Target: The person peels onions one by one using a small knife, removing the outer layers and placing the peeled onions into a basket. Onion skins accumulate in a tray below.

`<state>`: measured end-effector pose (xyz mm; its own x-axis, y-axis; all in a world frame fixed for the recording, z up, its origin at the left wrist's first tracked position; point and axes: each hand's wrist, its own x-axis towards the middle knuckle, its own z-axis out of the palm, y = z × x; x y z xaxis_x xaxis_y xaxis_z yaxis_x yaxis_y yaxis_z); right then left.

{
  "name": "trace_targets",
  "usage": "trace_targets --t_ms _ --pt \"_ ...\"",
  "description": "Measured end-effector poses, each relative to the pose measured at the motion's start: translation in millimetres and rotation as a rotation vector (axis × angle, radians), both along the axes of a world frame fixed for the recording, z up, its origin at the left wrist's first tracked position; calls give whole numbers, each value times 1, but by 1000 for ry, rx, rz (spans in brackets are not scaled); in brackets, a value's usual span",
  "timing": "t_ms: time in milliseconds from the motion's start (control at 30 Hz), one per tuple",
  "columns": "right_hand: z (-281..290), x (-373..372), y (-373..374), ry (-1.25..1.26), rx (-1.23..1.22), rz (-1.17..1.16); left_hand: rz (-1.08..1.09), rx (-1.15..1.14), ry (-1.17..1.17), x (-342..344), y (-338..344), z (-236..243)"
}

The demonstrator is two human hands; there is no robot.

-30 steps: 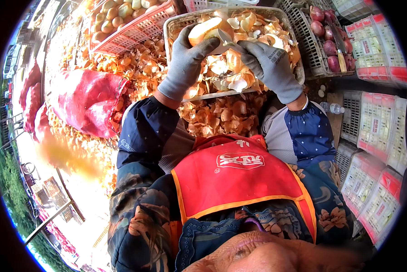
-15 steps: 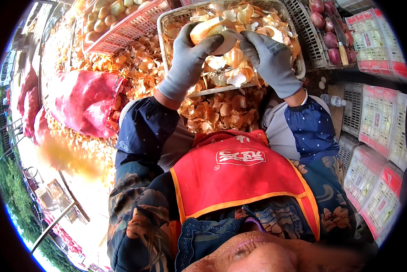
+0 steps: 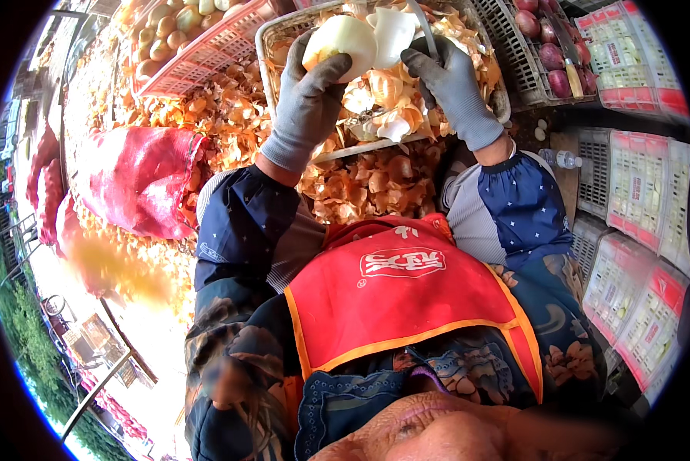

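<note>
My left hand (image 3: 312, 100), in a grey glove, is closed around an onion (image 3: 339, 46), whose pale, skinless side faces up. In my gloved right hand (image 3: 452, 88) is a small knife, its narrow grey blade (image 3: 422, 24) pointing away from me; the handle is hidden in my fingers. Between onion and blade hangs a white piece of onion peel (image 3: 393, 35). Both hands are over a light plastic crate (image 3: 506, 104) heaped with onion skins (image 3: 387, 88).
Brown onions (image 3: 164, 31) fill a pink crate (image 3: 206, 58) at the far left. Red onions and a wooden-handled knife (image 3: 574, 77) lie in a dark crate at right. A red mesh sack (image 3: 137, 180) rests on scattered skins. A plastic bottle (image 3: 561, 159) and packed crates (image 3: 641, 184) are on the right.
The onion has turned to its pale side and shifted left. A white peel piece has come away beside it. The knife has swung from the onion to point away from me.
</note>
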<state>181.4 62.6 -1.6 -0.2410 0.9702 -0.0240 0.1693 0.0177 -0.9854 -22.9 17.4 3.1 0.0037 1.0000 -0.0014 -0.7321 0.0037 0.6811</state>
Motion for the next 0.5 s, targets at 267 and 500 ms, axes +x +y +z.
trace_targets --t_ms 267,500 --pt "8 29 16 427 -46 -76 -78 -129 -300 -6 14 -28" --pt "5 6 10 52 374 176 10 41 595 13 6 -15"
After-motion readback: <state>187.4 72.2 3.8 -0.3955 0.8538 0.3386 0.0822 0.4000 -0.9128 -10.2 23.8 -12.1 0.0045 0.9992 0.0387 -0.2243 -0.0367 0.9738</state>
